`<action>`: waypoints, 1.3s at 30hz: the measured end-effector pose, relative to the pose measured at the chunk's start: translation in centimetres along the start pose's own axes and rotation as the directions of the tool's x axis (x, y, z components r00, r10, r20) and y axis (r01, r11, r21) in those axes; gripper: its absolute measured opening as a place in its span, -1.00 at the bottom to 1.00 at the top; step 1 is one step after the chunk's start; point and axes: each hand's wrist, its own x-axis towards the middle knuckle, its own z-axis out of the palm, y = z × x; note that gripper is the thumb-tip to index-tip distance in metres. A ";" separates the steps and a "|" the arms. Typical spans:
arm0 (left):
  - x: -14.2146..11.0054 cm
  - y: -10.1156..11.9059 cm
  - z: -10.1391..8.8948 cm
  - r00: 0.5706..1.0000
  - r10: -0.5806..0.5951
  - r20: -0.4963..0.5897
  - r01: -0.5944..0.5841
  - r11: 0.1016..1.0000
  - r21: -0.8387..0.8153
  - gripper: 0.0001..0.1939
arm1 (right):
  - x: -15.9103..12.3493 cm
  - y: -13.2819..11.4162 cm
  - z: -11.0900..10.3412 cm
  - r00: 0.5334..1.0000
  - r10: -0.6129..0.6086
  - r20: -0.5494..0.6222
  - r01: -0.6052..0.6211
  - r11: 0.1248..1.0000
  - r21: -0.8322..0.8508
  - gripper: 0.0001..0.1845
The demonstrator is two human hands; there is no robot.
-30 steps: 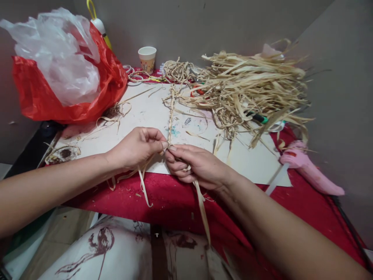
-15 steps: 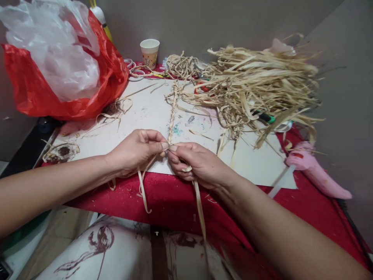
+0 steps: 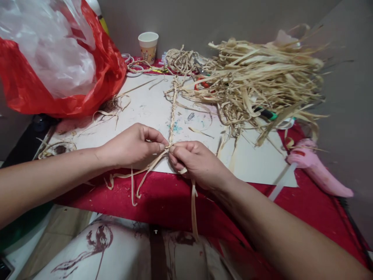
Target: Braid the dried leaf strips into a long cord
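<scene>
A thin braid (image 3: 173, 112) of dry straw-coloured strips runs down the white board (image 3: 140, 116) towards me. At its near end my left hand (image 3: 135, 146) pinches the braid between thumb and forefinger. My right hand (image 3: 198, 161) grips the same end from the other side, thumb on top, its other fingers curled round a strip (image 3: 193, 206) that hangs down over the red cloth. Loose strips (image 3: 148, 171) trail from the braid's end, below my left hand. The fingertips of both hands nearly touch.
A heap of dry strips (image 3: 262, 74) covers the board's back right. A red plastic bag (image 3: 107, 85) with clear plastic inside stands at left. Behind are a paper cup (image 3: 148, 48) and coiled cord (image 3: 180, 60). A pink glue gun (image 3: 320, 171) lies right, on red cloth (image 3: 314, 217).
My left hand has shifted slightly left, and the loose strips below it now show more, spread out from the braid's end. My right hand keeps its grip. The view has tilted a little downward.
</scene>
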 end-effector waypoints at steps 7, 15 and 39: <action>-0.4 0.9 -0.1 0.996 -0.052 0.070 0.043 0.991 0.123 -0.82 | -0.2 0.2 0.3 0.999 0.015 -0.046 -0.012 0.999 0.051 -0.75; -1.4 0.2 2.3 0.995 -0.099 0.010 0.100 0.995 -0.025 -0.83 | -0.5 -0.1 1.2 0.994 0.092 -0.058 -0.069 0.945 0.319 -0.62; -3.0 -0.5 4.2 0.962 0.247 -0.118 -0.203 0.932 0.300 -0.78 | -1.1 0.3 1.5 0.999 -0.003 -0.053 0.023 0.931 0.364 -0.59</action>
